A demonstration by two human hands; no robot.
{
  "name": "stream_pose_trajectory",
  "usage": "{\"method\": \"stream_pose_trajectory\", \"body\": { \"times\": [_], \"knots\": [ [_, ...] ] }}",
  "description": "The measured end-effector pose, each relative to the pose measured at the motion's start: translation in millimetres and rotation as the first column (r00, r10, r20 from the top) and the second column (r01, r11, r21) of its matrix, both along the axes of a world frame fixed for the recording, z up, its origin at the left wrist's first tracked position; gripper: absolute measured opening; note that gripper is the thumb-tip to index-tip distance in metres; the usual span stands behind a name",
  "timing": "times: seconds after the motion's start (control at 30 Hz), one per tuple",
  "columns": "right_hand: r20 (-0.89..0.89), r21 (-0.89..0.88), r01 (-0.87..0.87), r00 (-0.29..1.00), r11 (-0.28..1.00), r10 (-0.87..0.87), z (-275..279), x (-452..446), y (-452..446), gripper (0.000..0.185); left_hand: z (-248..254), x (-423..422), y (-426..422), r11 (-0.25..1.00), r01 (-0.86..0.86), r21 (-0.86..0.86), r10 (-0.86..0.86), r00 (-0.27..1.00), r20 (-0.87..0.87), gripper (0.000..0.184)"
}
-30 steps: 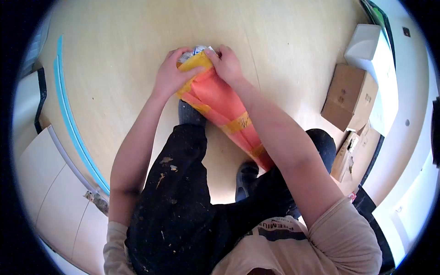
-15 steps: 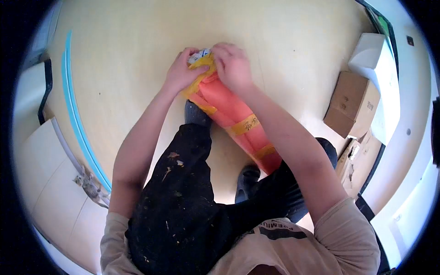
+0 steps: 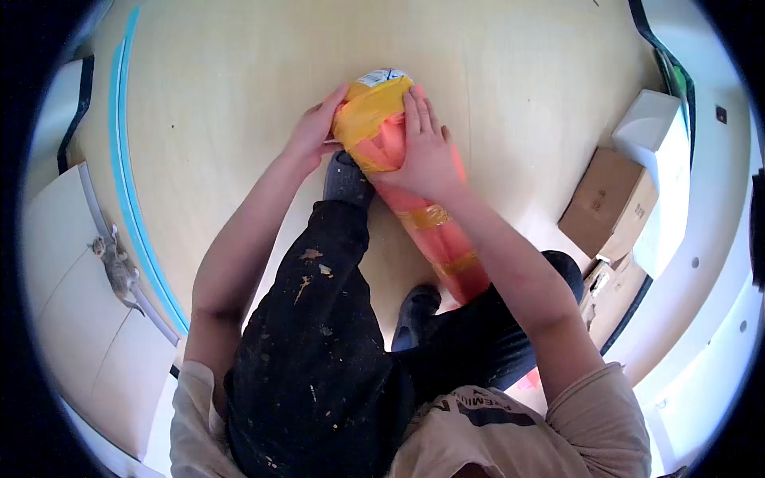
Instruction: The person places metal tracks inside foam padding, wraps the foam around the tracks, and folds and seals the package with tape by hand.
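A long pink-orange wrapped package lies slantwise on the floor between my legs. Bands of yellow tape cover its far end and cross its middle. A white printed label shows on that end. My left hand grips the left side of the taped end, thumb and fingers around its edge. Across the top of the package rests my right hand, its fingers stretched toward the taped end and its thumb spread. My dark shoe is beside the package on the left.
A brown cardboard box and a white box-like piece stand at the right wall. Blue tape strips run along the floor's left side. A small striped cat is on a white panel at the left.
My right hand has slid down from the label end onto the package's upper side and flattened. My left hand has shifted to the side, uncovering the label. The cat has moved forward along the panel.
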State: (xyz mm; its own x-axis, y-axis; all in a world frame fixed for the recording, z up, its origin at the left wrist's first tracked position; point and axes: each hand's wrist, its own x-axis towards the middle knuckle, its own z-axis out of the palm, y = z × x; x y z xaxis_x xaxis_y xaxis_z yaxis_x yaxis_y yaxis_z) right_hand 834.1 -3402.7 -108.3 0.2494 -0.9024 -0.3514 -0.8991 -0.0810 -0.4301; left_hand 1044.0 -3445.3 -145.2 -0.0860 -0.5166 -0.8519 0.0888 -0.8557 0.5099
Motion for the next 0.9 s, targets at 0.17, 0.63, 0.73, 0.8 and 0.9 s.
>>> {"method": "stream_pose_trajectory", "body": {
  "times": [0.17, 0.63, 0.73, 0.8, 0.9],
  "knots": [
    [0.501, 0.183, 0.012, 0.859, 0.983, -0.104, -46, -63, -34, 0.127, 32, -22, -14, 0.995, 0.081, -0.058, -0.085, 0.994, -0.072, 0.069],
    [0.573, 0.761, -0.127, 0.592, 0.636, -0.567, -57, -131, -79, 0.101, -40, -63, 64, 0.937, -0.025, -0.348, -0.055, 0.974, -0.218, 0.064],
    [0.6, 0.756, -0.154, 0.551, 0.636, -0.579, -59, -130, -77, 0.101, -45, -73, 72, 0.846, 0.195, -0.496, -0.162, 0.981, 0.108, 0.057],
    [0.592, 0.758, -0.151, 0.568, 0.634, -0.572, -51, -127, -77, 0.101, -33, -73, 74, 0.845, 0.253, -0.471, -0.194, 0.966, 0.171, 0.053],
    [0.608, 0.735, -0.139, 0.568, 0.663, -0.555, -46, -126, -75, 0.101, -5, -74, 68, 0.8, 0.366, -0.475, -0.233, 0.92, 0.316, 0.047]
  ]
}}
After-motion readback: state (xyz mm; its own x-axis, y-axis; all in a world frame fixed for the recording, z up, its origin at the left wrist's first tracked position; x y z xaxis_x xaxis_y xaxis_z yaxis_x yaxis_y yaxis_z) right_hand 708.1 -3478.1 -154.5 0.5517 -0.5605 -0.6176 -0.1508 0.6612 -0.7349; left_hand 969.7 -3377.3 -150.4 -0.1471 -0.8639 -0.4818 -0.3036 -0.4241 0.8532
